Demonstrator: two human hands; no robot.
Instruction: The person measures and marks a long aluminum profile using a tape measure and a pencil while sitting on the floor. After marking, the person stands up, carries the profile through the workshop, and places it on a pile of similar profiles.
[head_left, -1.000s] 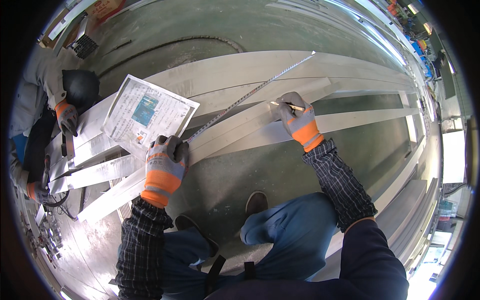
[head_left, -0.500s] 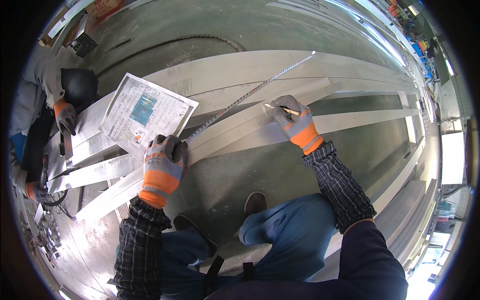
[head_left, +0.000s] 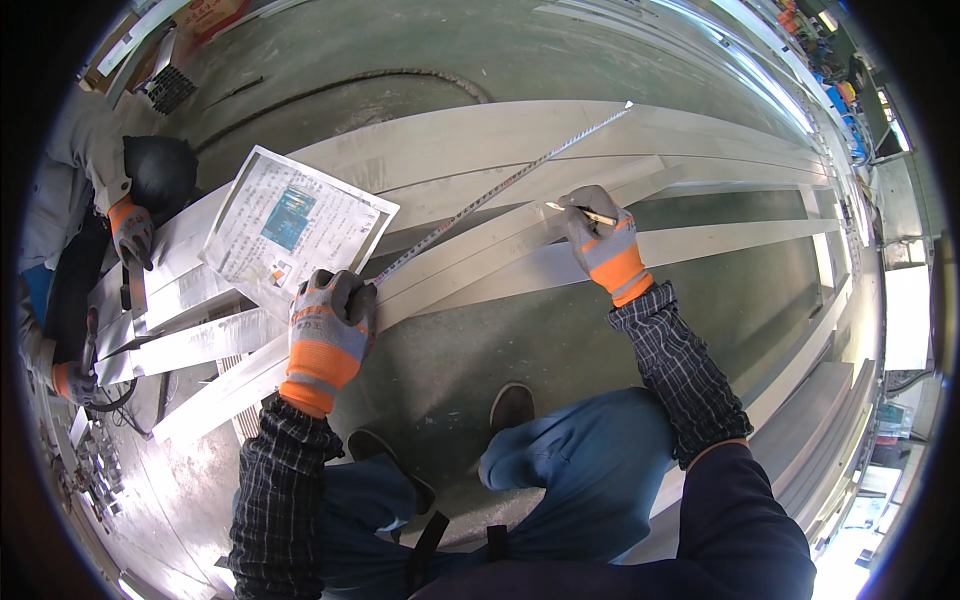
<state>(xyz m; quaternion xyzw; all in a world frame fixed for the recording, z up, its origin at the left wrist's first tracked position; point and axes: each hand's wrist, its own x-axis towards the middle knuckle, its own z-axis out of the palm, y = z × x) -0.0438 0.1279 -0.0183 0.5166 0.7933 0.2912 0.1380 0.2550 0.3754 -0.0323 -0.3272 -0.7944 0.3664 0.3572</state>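
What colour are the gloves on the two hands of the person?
Grey with orange cuffs, on both the left hand and right hand; the head view shows it.

Worn on the head, looking steeply down past bent knees onto the concrete floor [head_left: 300,130] and the long metal profiles [head_left: 700,245] lying across it. Close enough for both forearms to rise from the lower edge, left hand [head_left: 328,325] and right hand [head_left: 598,243] near mid-frame. Single fisheye view, straight edges bowing toward the dark round rim.
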